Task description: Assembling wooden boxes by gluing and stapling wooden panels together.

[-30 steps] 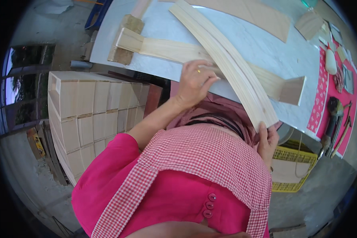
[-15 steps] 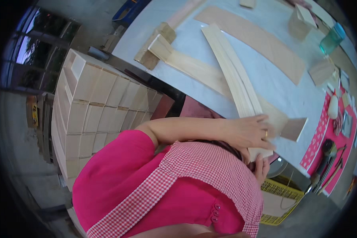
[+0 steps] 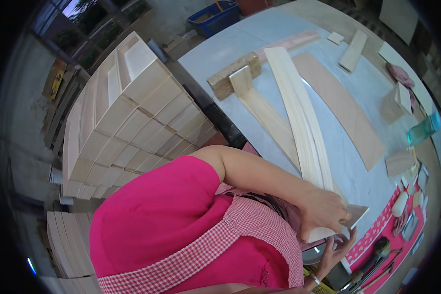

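Note:
Long pale wooden strips (image 3: 301,117) lie side by side, slanting across the work table toward me. At their near end my left hand (image 3: 326,210), with a ring on it, is closed over the wood with curled fingers. A pale wooden end (image 3: 322,234) sticks out beneath that hand past the table edge. Just below, my right hand (image 3: 335,252) has its fingers bent up against the same spot; what they grip is mostly hidden. Under the strips runs an L-ended wooden piece (image 3: 267,115), its far end against a wooden block (image 3: 234,76). An upright wooden end (image 3: 356,215) stands beside my left hand.
Stacked wooden boxes (image 3: 152,105) rise left of the table. A thin brown board (image 3: 345,112) lies right of the strips. Farther right are a teal bottle (image 3: 424,129), a white glue bottle (image 3: 400,204) and tools on a pink cloth (image 3: 372,235). A blue crate (image 3: 213,19) stands behind.
The view has shifted, with more of the far table showing. My left hand has gone from lying flatter on the strips to curled over their near end; my right hand has come farther out beside it.

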Available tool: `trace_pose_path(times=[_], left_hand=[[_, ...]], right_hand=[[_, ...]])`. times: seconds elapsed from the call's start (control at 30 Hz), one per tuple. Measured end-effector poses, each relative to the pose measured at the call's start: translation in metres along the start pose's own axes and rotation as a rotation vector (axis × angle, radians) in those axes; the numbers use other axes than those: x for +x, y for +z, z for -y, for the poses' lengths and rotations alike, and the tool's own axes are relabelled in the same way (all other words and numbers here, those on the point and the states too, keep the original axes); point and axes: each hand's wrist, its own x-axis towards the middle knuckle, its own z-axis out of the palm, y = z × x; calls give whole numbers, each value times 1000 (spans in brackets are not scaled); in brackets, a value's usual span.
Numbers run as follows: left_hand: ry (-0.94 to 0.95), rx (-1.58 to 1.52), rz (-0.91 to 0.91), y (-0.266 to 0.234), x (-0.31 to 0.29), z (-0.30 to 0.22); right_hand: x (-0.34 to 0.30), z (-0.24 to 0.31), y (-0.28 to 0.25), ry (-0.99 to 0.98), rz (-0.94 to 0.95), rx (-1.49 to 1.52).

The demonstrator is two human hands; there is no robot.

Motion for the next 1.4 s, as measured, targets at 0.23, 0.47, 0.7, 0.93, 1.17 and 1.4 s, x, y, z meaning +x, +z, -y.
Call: trace_pose_path(times=[0.23, 0.47, 0.7, 0.93, 1.17, 1.4], left_hand=[[-208, -62, -17, -32, -8, 3], [-407, 219, -108, -78, -29, 6], [-422, 88, -231, -61, -3, 12], [-505, -8, -190, -39, 33, 14], [-511, -77, -189, -31, 41, 21], [-526, -98, -150, -33, 45, 24]], right_hand=[[70, 7, 25, -334, 86, 26], [82, 18, 43, -363, 113, -182], [78, 40, 47, -378, 23, -168], [79, 32, 49, -415, 27, -80], [79, 35, 47, -387, 57, -86], [80, 34, 46, -371, 78, -118]])
